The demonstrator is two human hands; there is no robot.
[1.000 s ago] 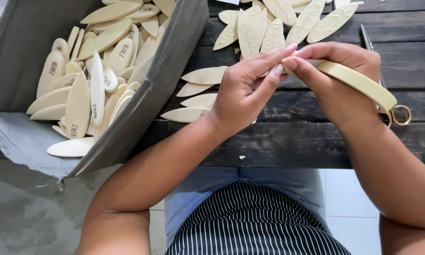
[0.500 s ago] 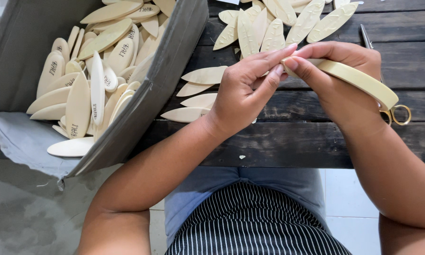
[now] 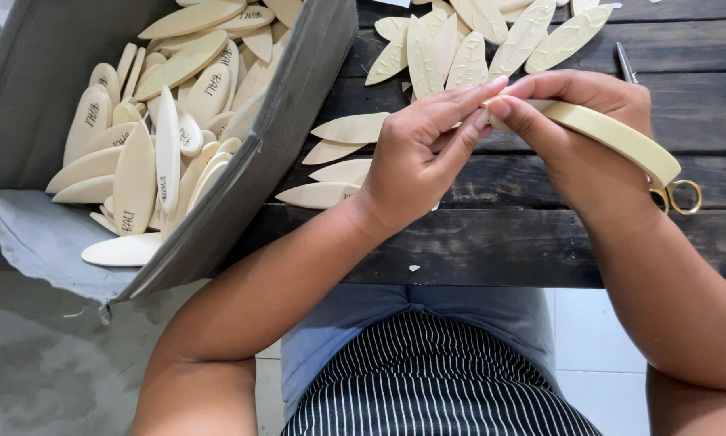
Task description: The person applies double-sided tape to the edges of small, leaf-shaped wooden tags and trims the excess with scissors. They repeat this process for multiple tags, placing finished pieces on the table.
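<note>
Item: pale leaf-shaped wooden piece point(image 3: 613, 137), held edge-on above the dark plank table point(image 3: 508, 242), its tip where my two hands meet. Right hand point(image 3: 581, 153) wraps its length, thumb on the tip. Left hand point(image 3: 419, 161) pinches that same tip, fingertips together. I judge a steady right-hand grip and a small fingertip action best here. Just beyond the knuckles: loose leaf pieces point(image 3: 460, 48). Under the right wrist: gold-handled scissors point(image 3: 678, 194). Left of the forearm: grey box point(image 3: 242, 186) of more pieces.
</note>
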